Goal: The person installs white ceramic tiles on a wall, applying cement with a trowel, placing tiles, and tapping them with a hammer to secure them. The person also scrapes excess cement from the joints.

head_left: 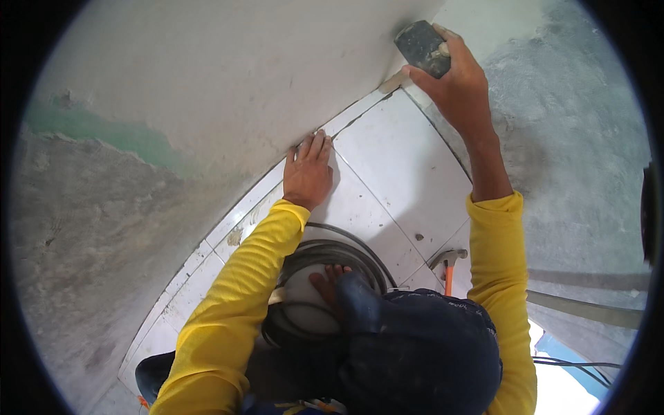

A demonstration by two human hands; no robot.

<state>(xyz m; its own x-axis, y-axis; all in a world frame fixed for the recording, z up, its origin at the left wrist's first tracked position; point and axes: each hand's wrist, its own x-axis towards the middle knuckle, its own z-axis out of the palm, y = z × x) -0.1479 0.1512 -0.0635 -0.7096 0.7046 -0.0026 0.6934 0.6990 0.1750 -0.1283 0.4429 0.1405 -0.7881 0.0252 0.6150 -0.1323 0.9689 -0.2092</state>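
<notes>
My right hand (462,83) grips a worn black block, by its look the head of a rubber mallet (423,50), held close to the wall in the far corner. A pale tan strip (393,81) shows just below it at the wall's foot; whether it joins the mallet is unclear. My left hand (308,173) lies flat with its fingers stretched out, pressing on the white floor tiles (408,162) beside the narrow tile strip (360,114) along the wall. That hand holds nothing.
A coil of dark hose or cable (370,259) lies around my bare foot (325,285). Right of it rests a hammer (449,266) with an orange handle. Plastered walls (173,76) rise on both sides. Small debris (419,236) dots the tiles.
</notes>
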